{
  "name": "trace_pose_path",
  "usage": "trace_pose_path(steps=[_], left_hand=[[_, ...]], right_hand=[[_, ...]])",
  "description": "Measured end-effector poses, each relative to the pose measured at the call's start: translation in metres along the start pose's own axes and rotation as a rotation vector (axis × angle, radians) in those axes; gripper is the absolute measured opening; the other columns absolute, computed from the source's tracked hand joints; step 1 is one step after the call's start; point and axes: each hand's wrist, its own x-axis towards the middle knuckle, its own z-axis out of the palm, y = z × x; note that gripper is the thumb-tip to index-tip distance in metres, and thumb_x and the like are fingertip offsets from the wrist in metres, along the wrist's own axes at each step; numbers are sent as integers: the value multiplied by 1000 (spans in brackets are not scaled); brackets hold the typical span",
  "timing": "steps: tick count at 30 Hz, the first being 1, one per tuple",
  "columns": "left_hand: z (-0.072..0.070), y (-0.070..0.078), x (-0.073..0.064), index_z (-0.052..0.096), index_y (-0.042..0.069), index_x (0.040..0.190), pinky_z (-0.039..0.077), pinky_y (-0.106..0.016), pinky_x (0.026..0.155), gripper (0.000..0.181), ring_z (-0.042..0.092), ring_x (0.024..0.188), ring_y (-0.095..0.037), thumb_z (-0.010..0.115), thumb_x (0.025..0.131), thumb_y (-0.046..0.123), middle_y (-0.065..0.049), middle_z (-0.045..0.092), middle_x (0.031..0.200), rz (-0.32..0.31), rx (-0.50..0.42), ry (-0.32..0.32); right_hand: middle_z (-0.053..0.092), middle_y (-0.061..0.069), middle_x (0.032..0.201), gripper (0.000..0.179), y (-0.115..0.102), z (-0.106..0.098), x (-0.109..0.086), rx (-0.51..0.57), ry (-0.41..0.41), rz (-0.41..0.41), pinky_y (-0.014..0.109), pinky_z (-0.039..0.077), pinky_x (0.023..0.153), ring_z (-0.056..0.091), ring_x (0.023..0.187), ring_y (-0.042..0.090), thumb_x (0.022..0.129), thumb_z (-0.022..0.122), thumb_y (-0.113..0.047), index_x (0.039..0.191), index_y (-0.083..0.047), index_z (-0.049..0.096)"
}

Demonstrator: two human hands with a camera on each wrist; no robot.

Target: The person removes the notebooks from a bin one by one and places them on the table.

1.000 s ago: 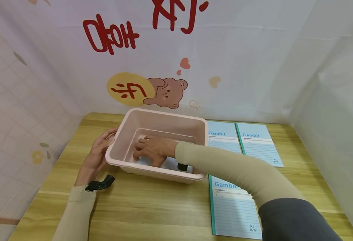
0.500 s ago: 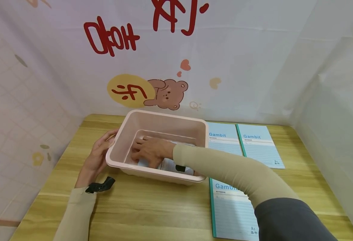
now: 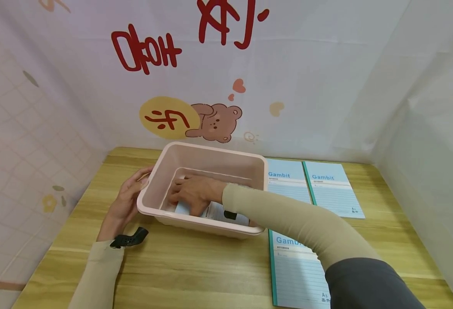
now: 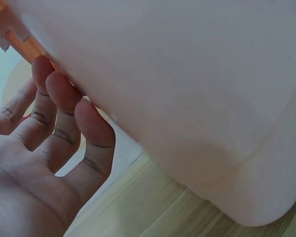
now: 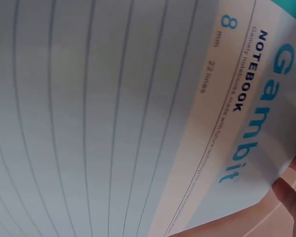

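A pale pink plastic bin [image 3: 211, 159] stands tilted a little in the head view. My left hand [image 3: 124, 199] holds its left side, fingertips [image 4: 94, 121] bent against the wall below the rim. Inside the bin, my right hand [image 3: 197, 195] spreads over a pale blue notebook [image 3: 218, 212] on the floor of the bin. The right wrist view shows this "Gambit" notebook [image 5: 138, 123] close up, with fingers [image 5: 287, 195] at one edge and the teal spine in the top corner. My right forearm hides part of the bin.
Right of the bin lie two notebooks side by side, one [image 3: 288, 189] partly behind the bin and another [image 3: 332, 195] beyond it. A third notebook [image 3: 300, 274] lies nearer, under my forearm. Printed cloth [image 3: 307, 86] hangs behind the wooden table [image 3: 191, 266].
The notebook's lower part in the bin shows more now, and my right hand has moved slightly over it. My left hand stays on the bin.
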Motion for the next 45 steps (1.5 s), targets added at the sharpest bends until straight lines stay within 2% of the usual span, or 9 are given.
trace_pose_path(steps=[5, 9, 15, 17, 22, 26, 32, 35, 45], left_hand=[[1, 1, 0, 54, 11, 141, 57, -21, 81, 37, 66, 107, -9, 36, 109, 5, -1, 66, 130, 3, 9, 18], [1, 0, -1, 55, 11, 139, 57, -21, 82, 37, 66, 107, -8, 36, 108, 5, 0, 66, 129, 5, 12, 30], [1, -1, -2, 54, 12, 140, 58, -21, 83, 38, 65, 108, -8, 35, 109, 4, 0, 65, 130, 1, 5, 11], [0, -1, -2, 54, 12, 141, 58, -21, 82, 38, 66, 108, -9, 36, 108, 5, 0, 65, 129, 2, 4, 10], [-2, -1, -3, 54, 13, 140, 58, -21, 81, 38, 67, 106, -8, 36, 108, 5, 1, 65, 128, 5, 15, 7], [-2, -1, -3, 54, 13, 140, 58, -21, 81, 38, 66, 107, -8, 36, 108, 5, 1, 66, 130, 5, 30, 12], [1, -4, 0, 51, 12, 142, 58, -22, 82, 38, 67, 107, -10, 35, 108, 4, 0, 65, 130, 4, 6, -15], [2, -5, 2, 51, 12, 143, 58, -22, 82, 39, 67, 108, -9, 35, 108, 4, 1, 64, 131, 2, 8, -21], [1, -2, -1, 54, 15, 140, 57, -21, 83, 38, 65, 108, -7, 36, 107, 5, 4, 66, 130, -15, 66, 26]], right_hand=[[58, -5, 137, 59, 1, -1, -2, -50, -19, 16, 38, 40, 107, 47, 129, 16, 81, 69, -54, 134, -30, 56], [63, -6, 130, 60, 1, 0, -1, -46, -15, 39, 41, 39, 109, 52, 123, 16, 83, 68, -58, 134, -30, 56], [66, -6, 129, 60, 1, -2, -2, -43, 25, 75, 50, 32, 115, 53, 121, 17, 89, 57, -67, 137, -31, 58], [67, -7, 128, 61, 2, -3, -2, -27, 56, 99, 49, 34, 114, 53, 123, 16, 90, 55, -70, 138, -32, 58], [67, -8, 126, 59, 5, -9, -3, 47, 133, 126, 39, 39, 108, 54, 123, 13, 87, 58, -71, 135, -36, 61], [67, -6, 125, 62, 7, -14, -5, 81, 143, 142, 35, 40, 106, 55, 122, 12, 85, 57, -72, 134, -34, 61], [67, -2, 123, 68, 8, -18, -12, 105, 151, 175, 35, 38, 103, 58, 117, 13, 85, 58, -71, 134, -23, 61], [69, -3, 121, 66, 10, -19, -15, 119, 170, 180, 35, 39, 102, 59, 115, 14, 85, 58, -70, 132, -24, 63], [68, -5, 113, 61, 13, -27, -16, 132, 259, 185, 35, 37, 101, 59, 107, 14, 86, 59, -67, 126, -21, 63]])
